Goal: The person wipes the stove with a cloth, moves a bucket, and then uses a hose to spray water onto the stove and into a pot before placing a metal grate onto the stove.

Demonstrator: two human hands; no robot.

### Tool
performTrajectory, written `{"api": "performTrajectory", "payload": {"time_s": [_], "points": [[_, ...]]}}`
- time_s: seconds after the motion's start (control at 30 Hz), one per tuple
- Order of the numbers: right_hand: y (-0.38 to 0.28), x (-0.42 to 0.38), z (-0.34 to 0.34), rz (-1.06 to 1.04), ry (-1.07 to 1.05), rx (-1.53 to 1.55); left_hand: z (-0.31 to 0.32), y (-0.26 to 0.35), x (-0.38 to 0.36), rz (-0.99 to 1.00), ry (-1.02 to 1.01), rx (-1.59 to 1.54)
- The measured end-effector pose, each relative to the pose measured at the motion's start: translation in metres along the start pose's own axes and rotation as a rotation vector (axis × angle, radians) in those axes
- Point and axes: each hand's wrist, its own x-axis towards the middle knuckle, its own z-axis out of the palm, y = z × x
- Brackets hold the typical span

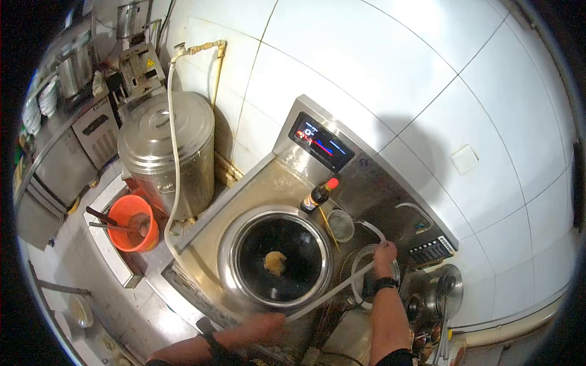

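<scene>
A white hose [329, 297] runs from the back of the steel cooker, through my right hand [384, 255], and down towards my left hand [268, 326]. My right hand is closed round the hose, with a dark band on the wrist. My left hand is smeared by motion at the hose's lower end, close to the front rim of the round cooking well [326, 268]. Inside the dark well lies a pale yellowish patch [274, 263]. Behind it stand a dark bottle [314, 199] with a red cap and a small bowl [340, 226], with a thin yellow stick [329, 228] alongside.
A lit display [321, 141] is set in the cooker's back panel. At the left are a large lidded steel pot [165, 140], an orange bucket [134, 222] with handles sticking out, and a long hose [175, 134] from a wall tap. Strainers and ladles [448, 287] hang at the right.
</scene>
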Motion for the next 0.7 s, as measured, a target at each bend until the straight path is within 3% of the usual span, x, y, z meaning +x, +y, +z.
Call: {"api": "performTrajectory", "payload": {"time_s": [0.07, 0.13, 0.23, 0.27, 0.33, 0.37, 0.47, 0.53, 0.6, 0.67, 0.7], "points": [[-0.048, -0.027, -0.037, 0.072, -0.062, -0.050, -0.012, -0.006, -0.002, -0.110, -0.122, 0.064], [-0.047, -0.029, -0.047, 0.088, 0.019, -0.070, -0.019, -0.014, -0.001, -0.260, -0.267, 0.166], [-0.030, -0.024, -0.055, 0.068, 0.097, -0.123, -0.020, -0.039, -0.013, -0.196, 0.009, 0.360], [-0.016, -0.018, -0.055, 0.052, 0.115, -0.144, -0.023, -0.040, -0.011, -0.255, 0.034, 0.364], [0.052, 0.019, -0.049, -0.089, 0.127, -0.217, -0.033, -0.043, -0.005, -0.373, 0.085, 0.371], [0.054, 0.021, -0.050, -0.161, 0.133, -0.254, -0.032, -0.047, -0.004, -0.335, 0.163, 0.395], [0.043, 0.017, -0.058, 0.010, 0.043, -0.199, -0.027, -0.062, -0.002, -0.216, 0.399, 0.465], [-0.001, -0.009, -0.064, 0.071, -0.006, 0.024, -0.018, -0.069, 0.000, -0.131, 0.556, 0.508], [-0.005, -0.009, -0.062, 0.105, -0.107, 0.297, 0.000, -0.089, 0.005, -0.163, 0.369, 0.628], [0.017, 0.007, -0.050, 0.114, -0.267, 0.617, 0.011, -0.099, 0.007, -0.186, 0.306, 0.712], [-0.002, -0.002, -0.050, 0.122, -0.265, 0.521, 0.009, -0.090, 0.006, -0.193, 0.337, 0.737]]}}
